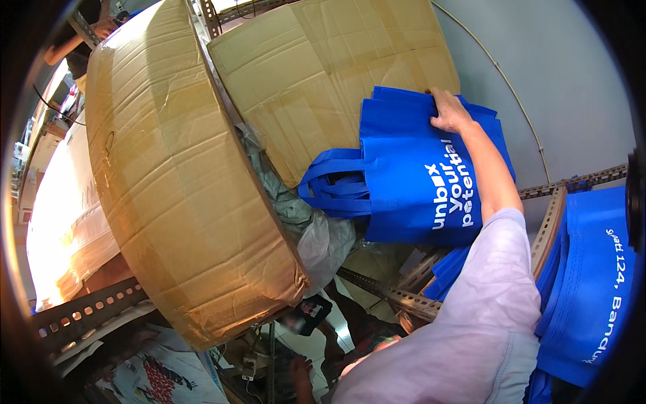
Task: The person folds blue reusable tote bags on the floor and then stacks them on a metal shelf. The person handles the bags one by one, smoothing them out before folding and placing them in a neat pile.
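Note:
My right hand [449,112] reaches up and forward, its arm in a pale lilac sleeve. It is closed on the upper edge of a stack of blue fabric tote bags [404,175], thumb on the near face; the other fingers are partly hidden. The bags lean tilted against a large flat cardboard box [289,67], and their loop handles [333,182] point left. Below the handles is crumpled grey plastic wrapping [323,242]. My left hand is not in view.
A big taped cardboard box [182,168] fills the left side. Perforated metal shelf rails [410,303] run below the bags. More blue bags [585,283] hang at the right. People are below and at the upper left; a cable [501,71] runs along the wall.

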A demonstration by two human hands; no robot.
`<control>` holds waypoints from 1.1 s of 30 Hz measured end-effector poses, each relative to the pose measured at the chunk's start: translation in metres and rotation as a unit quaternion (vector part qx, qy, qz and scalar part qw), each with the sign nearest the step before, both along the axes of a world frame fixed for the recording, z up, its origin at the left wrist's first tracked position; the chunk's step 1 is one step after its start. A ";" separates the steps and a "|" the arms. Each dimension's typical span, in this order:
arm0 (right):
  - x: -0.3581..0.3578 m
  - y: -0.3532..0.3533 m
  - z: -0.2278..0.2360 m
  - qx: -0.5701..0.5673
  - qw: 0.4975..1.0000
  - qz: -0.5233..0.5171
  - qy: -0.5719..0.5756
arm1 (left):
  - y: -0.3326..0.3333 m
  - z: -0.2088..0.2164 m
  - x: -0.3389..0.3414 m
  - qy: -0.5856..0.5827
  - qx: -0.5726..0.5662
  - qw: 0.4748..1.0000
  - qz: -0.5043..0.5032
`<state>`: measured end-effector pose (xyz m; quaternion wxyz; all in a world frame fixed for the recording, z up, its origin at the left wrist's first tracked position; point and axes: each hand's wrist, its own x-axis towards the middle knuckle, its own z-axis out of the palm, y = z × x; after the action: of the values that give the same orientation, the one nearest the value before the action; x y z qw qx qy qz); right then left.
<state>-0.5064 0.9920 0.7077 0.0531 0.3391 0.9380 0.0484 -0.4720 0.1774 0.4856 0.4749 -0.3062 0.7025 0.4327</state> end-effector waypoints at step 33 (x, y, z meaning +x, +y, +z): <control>-0.062 -0.370 0.235 0.342 0.682 0.093 0.640 | -0.088 0.102 0.043 0.210 0.130 0.946 -0.211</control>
<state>-0.5680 0.6222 0.9425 -0.6846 0.1928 0.6885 0.1421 -0.4289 0.0891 0.5874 0.4330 0.0108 0.7723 0.4647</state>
